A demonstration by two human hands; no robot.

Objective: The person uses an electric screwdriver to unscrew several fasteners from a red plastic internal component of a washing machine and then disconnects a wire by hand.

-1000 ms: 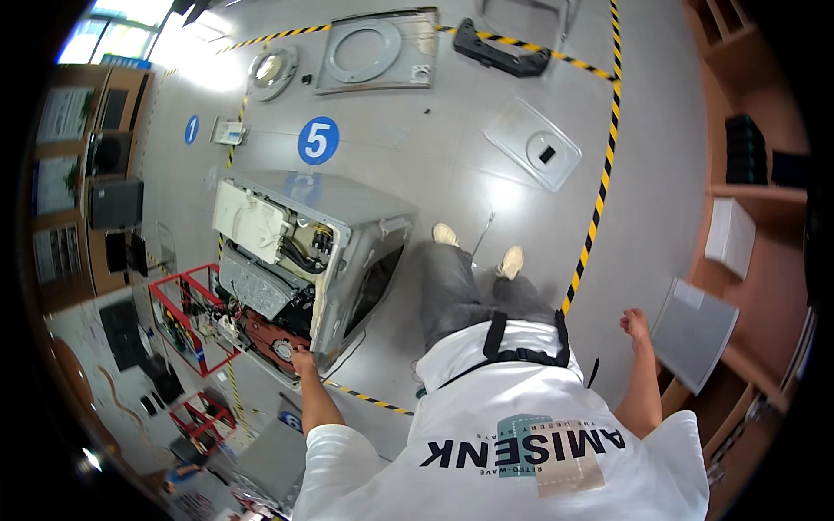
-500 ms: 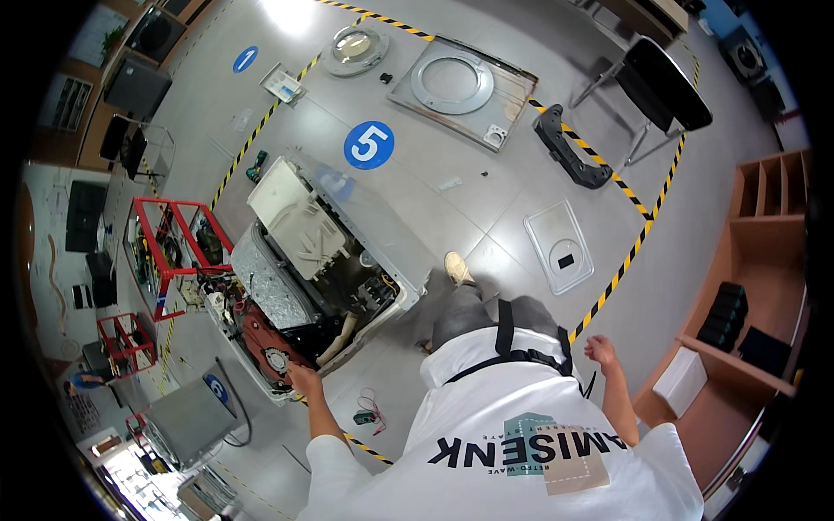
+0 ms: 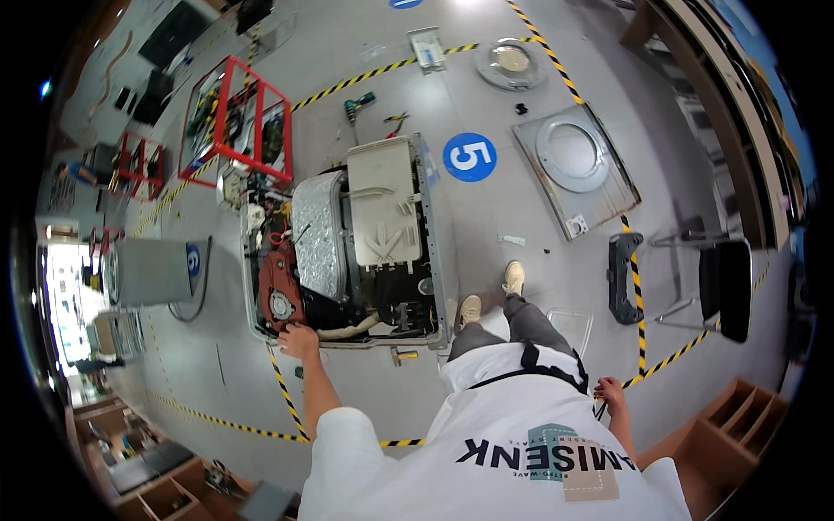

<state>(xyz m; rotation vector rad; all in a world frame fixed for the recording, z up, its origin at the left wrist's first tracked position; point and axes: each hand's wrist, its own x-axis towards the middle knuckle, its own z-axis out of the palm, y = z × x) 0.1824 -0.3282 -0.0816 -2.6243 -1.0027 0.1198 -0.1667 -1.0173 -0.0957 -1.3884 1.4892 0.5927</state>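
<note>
An opened washing machine (image 3: 445, 278) lies to the left in front of me, its insides showing. My left hand (image 3: 298, 340) reaches to its near left corner and rests at the rim, fingers outstretched and holding nothing visible. Just beyond the fingers sits a reddish-brown round-hubbed part (image 3: 279, 286). A pale hose (image 3: 352, 328) runs along the near edge inside, right of that hand. Foil-like silver covering (image 3: 318, 234) and a beige plastic panel (image 3: 382, 204) lie farther in. My right hand (image 3: 610, 392) hangs by my right hip, fingers loosely bent, close to dark strap ends.
A hammer (image 3: 404, 356) lies on the floor by the machine's near side. Beyond the machine are a green drill (image 3: 356, 106) and a red tool cart (image 3: 282, 130). A front panel (image 3: 612, 195), a round door (image 3: 510, 65), a black bar-shaped part (image 3: 618, 278) and a chair (image 3: 725, 291) stand or lie rightward.
My view has turned left, and I stand closer along the machine. My left hand remains at its near corner; my right hand has dropped lower beside my hip.
</note>
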